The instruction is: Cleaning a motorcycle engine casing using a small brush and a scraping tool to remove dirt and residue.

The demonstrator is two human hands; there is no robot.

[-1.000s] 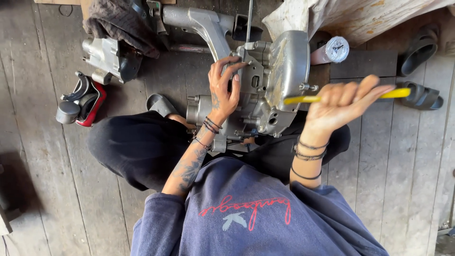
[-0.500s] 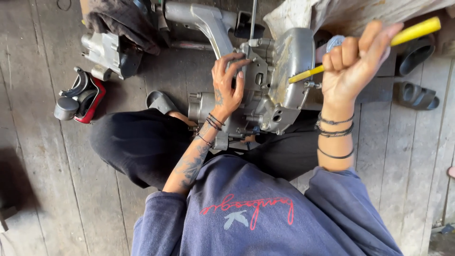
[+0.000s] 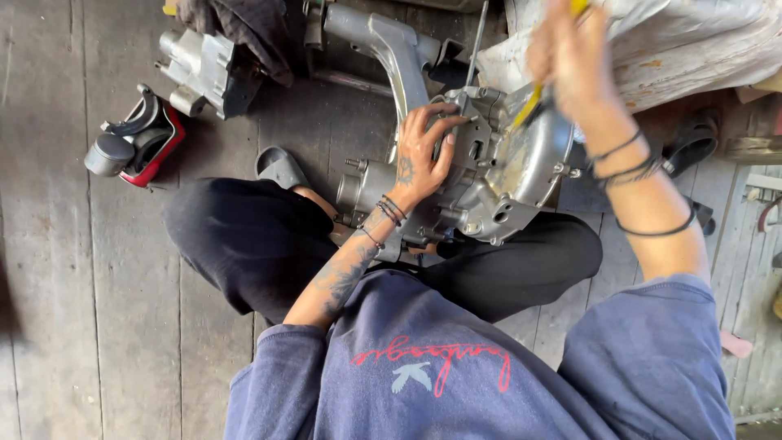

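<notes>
Two hands worked the engine (image 3: 489,175): the left hand (image 3: 423,155) lay spread on it, steadying. The right hand (image 3: 570,57) gripped a yellow tool (image 3: 529,104), probably mid-strike; the next blow needed aim.

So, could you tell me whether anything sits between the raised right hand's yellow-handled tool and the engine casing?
Nothing visible does: the right hand holds the yellow-handled tool directly above the engine casing, which the left hand steadies.
</notes>
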